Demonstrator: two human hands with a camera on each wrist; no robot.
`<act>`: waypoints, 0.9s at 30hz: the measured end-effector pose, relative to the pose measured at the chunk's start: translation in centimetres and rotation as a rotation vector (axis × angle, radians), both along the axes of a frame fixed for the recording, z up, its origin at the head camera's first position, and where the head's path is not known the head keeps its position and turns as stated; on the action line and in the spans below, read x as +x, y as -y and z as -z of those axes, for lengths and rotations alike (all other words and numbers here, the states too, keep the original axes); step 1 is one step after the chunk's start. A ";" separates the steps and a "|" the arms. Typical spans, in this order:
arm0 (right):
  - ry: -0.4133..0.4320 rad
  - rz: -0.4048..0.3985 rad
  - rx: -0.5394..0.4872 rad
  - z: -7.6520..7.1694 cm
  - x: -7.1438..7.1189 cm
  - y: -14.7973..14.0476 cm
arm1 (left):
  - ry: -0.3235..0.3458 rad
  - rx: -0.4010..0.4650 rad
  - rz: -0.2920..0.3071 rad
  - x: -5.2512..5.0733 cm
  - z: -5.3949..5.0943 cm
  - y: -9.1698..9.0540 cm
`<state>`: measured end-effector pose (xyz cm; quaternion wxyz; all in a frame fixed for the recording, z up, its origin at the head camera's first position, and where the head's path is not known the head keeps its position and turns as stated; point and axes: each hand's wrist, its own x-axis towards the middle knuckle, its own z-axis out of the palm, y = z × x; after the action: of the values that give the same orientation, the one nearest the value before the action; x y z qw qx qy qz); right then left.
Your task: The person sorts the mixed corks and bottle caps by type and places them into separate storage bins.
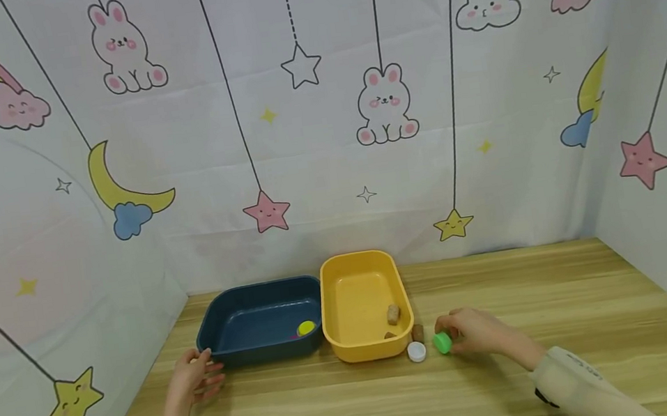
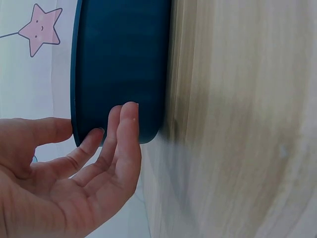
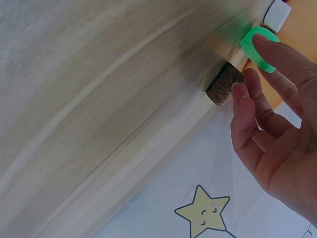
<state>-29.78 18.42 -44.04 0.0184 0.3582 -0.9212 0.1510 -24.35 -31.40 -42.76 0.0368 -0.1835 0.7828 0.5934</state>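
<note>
My right hand (image 1: 473,331) pinches a green bottle cap (image 1: 443,342) between thumb and forefinger, just above or at the wooden table. Beside its other fingers lies a brown cork (image 3: 225,84). A white bottle cap (image 1: 416,352) rests by the near right corner of the yellow tray (image 1: 368,350). At the left, my left hand (image 2: 74,183) holds the near left corner of the dark blue tray (image 2: 121,59), thumb at the rim and fingers along the outer wall. Inside the blue tray are a yellow cap (image 1: 306,327) and a partly hidden magenta piece (image 1: 293,337).
Two cork pieces sit in the yellow tray, one cork (image 1: 393,314) near its right wall, the other partly hidden by the front wall. Both trays stand side by side on the wooden table (image 1: 347,410). A patterned white cloth (image 1: 328,166) encloses the back and sides.
</note>
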 end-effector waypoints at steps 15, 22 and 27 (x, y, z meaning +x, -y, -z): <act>-0.054 -0.004 0.033 0.1 -0.3 -0.1 | -0.003 -0.015 0.012 0.0 0.0 0.0; -0.039 0.000 0.030 0.1 -0.5 -0.3 | -0.008 -0.001 0.011 0.0 -0.1 0.0; -0.029 0.008 0.031 0.0 -0.7 -0.4 | -0.009 0.006 0.013 0.0 0.0 0.1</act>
<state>-30.45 18.85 -44.06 0.0268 0.3567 -0.9245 0.1315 -24.37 -31.48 -42.72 0.0376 -0.1758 0.7824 0.5962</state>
